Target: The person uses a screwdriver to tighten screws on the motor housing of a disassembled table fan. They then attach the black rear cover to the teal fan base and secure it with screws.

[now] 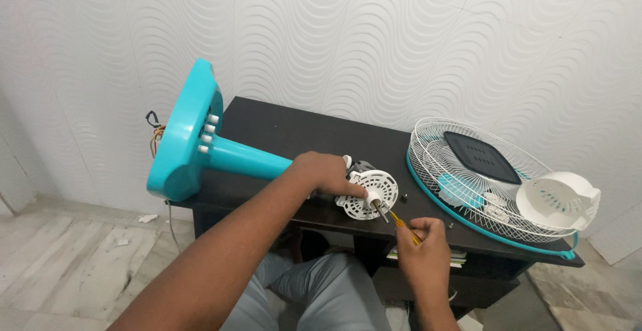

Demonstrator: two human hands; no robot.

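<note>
Dark table point(281, 127) against a white, seemingly embossed wall point(374, 37).

Screwdriver point(401, 223) handle hidden in right hand point(421, 241); motor point(361, 168) mostly behind left hand point(328, 172)

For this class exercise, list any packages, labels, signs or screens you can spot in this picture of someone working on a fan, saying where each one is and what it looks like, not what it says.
No packages, labels, signs or screens show here.
Nearest thing to one: a dark rectangular panel at the centre of the white wire fan guard, right end of the table; any marking on it cannot be made out.
</note>
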